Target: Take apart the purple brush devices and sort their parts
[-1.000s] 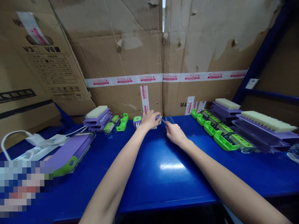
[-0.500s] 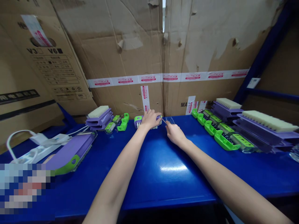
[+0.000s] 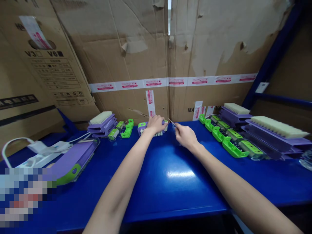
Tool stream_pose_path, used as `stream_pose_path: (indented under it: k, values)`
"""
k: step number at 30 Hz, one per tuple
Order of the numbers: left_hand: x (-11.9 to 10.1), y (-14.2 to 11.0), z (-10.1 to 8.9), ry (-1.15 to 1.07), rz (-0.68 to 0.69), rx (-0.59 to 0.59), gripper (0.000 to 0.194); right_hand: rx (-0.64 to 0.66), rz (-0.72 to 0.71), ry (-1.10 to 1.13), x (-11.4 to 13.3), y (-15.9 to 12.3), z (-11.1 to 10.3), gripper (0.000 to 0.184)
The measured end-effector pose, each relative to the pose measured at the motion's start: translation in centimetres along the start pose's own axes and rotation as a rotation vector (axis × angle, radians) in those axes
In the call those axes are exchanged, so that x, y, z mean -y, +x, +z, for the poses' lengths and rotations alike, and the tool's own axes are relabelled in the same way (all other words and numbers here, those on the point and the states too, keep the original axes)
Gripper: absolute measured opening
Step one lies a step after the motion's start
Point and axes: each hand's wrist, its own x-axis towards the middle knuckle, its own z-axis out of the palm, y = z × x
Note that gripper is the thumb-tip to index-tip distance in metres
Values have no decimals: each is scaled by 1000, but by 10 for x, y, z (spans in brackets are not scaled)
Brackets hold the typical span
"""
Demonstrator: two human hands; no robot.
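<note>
My left hand [image 3: 155,125] is closed over a small purple-and-green brush piece [image 3: 142,128] with white bristles along its near side, lying at the back of the blue table. Much of its top is hidden by that hand. To the right, apart from the piece, my right hand [image 3: 186,136] is closed. A thin light-coloured stick-like tip [image 3: 171,121] pokes out past its fingers, pointing left. Beside these fingers a bit of clear plastic [image 3: 174,126] shows; whether the hand grips it too, I cannot tell.
Purple parts with cream bristle blocks stand left [image 3: 101,118] and right [image 3: 278,126]. Green clips [image 3: 235,149] and clear-and-green pieces [image 3: 252,148] lie near them. A purple-green assembly [image 3: 75,159] and white power strip [image 3: 46,158] are at left. Cardboard [image 3: 129,61] walls the back.
My right hand has moved slightly right, away from the brush piece. The clear box seen behind it earlier is now mostly hidden. My left hand stays on the brush piece.
</note>
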Motion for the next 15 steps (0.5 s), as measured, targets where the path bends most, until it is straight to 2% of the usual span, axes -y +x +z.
stream_pose_path:
  k: [5,10,15]
  values:
    - [-1,1,-5,10,4,11,38,-63,150,-25,-18,8,-5,42]
    - [-1,2,-4,-9,1,-9,37,31,312,-56,-29,12,-5,40]
    - [-1,7,-1,-124,-59,49,31,122,403,-75,-39,13,-1,36]
